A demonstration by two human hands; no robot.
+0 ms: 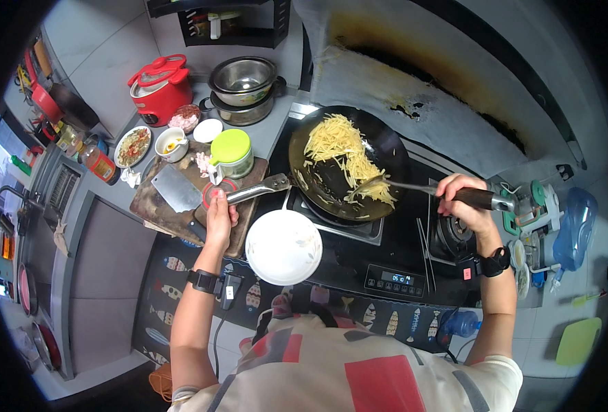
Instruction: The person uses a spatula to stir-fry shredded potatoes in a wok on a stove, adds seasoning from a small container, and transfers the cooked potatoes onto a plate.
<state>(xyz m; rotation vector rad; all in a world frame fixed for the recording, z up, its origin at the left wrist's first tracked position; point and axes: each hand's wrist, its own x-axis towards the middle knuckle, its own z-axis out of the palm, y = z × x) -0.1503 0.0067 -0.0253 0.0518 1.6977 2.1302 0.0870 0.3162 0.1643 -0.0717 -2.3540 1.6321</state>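
Observation:
A black wok [330, 193] stands tilted on the left burner, with a heap of shredded potato [335, 139] in it. My left hand [221, 219] is closed around the wok's metal handle [257, 189]. In my right hand [463, 201] is the dark wooden handle of a metal spatula or ladle [412, 186]; its head rests among the shreds at the wok's lower right side. A white plate or bowl with a leaf pattern [284, 247] lies just below the wok handle, at the front edge of the hob.
Left of the wok, a wooden chopping board [147, 206] bears a cleaver [178, 188] and a green-lidded glass jar [232, 154]. Behind are a red cooker [162, 95] and stacked metal bowls [245, 82]. Chopsticks [426, 255] lie beside the right burner [451, 232].

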